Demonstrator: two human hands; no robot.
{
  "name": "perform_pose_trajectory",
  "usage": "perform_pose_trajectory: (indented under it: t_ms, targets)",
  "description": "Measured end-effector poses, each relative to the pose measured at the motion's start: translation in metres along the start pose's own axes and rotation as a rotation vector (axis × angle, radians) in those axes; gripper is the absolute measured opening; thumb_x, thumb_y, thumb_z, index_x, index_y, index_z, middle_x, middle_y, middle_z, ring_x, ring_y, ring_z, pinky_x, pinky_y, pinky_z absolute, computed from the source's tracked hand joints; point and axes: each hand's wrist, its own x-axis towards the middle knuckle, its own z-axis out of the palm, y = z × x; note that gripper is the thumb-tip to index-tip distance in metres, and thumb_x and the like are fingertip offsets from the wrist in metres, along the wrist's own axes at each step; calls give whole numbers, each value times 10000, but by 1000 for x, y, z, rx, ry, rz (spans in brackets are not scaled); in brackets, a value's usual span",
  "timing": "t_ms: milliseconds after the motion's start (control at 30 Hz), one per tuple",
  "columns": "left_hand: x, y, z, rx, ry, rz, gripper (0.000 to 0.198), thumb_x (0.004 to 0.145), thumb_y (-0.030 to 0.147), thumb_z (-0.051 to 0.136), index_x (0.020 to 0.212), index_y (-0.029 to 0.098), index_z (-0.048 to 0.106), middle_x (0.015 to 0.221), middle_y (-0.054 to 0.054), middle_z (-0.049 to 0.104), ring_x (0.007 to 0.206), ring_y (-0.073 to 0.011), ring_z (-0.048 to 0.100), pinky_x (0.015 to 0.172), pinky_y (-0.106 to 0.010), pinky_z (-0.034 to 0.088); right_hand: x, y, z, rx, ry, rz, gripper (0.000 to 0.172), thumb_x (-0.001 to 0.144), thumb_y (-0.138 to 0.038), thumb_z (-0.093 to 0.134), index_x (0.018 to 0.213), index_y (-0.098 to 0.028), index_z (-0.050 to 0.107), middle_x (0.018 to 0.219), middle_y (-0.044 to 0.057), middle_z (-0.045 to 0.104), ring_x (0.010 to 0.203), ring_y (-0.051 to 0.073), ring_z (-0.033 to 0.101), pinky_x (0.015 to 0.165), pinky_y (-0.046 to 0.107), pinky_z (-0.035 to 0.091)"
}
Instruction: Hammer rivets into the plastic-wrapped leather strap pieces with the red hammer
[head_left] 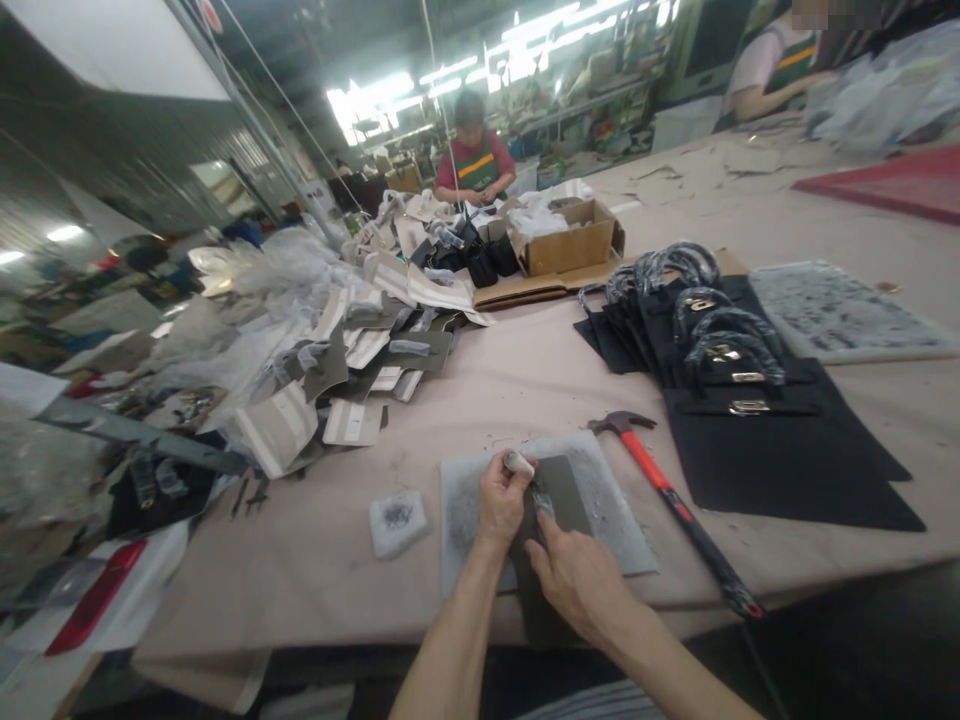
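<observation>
My left hand (501,505) is closed around a short rod with a pale round end (519,464). Under it lies a dark olive bag panel (568,490), overhanging the front table edge. My right hand (581,575) rests on that panel, index finger stretched onto a plastic-wrapped strap (543,500) and thumb apart; its other fingers are partly hidden. A scuffed whitish board (619,515) supports the panel. Right of the board lies a claw hammer (660,480) with a red and black handle. To the left sits a small white block (397,522) with dark marks.
Black bag panels (787,450) with wrapped handles and gold-coloured clasps are stacked at right, beside another marked board (847,310). Olive and beige pieces (352,350) pile up at left. A cardboard box (570,245) stands farther back. Two people (474,160) work across the table.
</observation>
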Motion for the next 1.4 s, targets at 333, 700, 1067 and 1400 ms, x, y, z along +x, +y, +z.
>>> perform_pose_trajectory:
  t_ms: [333, 700, 1067, 1400]
  targets:
    - [1, -3, 0, -27, 21, -8, 323, 835, 457, 691, 992, 178, 651, 978, -80, 739, 907, -221, 681, 860, -321, 523, -2, 8, -6, 149, -6, 5, 460, 1049, -365, 423, 1424, -120, 530, 1024, 180, 724, 1007, 373, 693, 832, 449, 509]
    - [-1, 0, -2, -85, 9, 2, 284, 872, 469, 642, 961, 200, 647, 918, -70, 743, 869, -235, 704, 836, -336, 559, 56, 36, -19, 325, 250, -64, 214, 939, -191, 558, 1060, -148, 730, 1063, 82, 723, 1021, 222, 656, 881, 299, 448]
    - [-2, -4, 0, -102, 73, 10, 308, 855, 454, 660, 988, 178, 629, 934, -83, 744, 881, -229, 702, 842, -331, 542, 47, 38, -25, 245, 293, 161, 318, 983, -263, 429, 789, -174, 666, 814, 75, 702, 788, 201, 643, 665, 292, 380]
    - [-4, -7, 0, 3, 84, 49, 248, 879, 404, 650, 996, 186, 633, 957, -60, 739, 911, -213, 684, 857, -307, 516, -43, 89, -47, -51, -24, 326, 443, 1028, -535, 449, 741, -246, 623, 805, 76, 690, 889, 298, 672, 771, 410, 429]
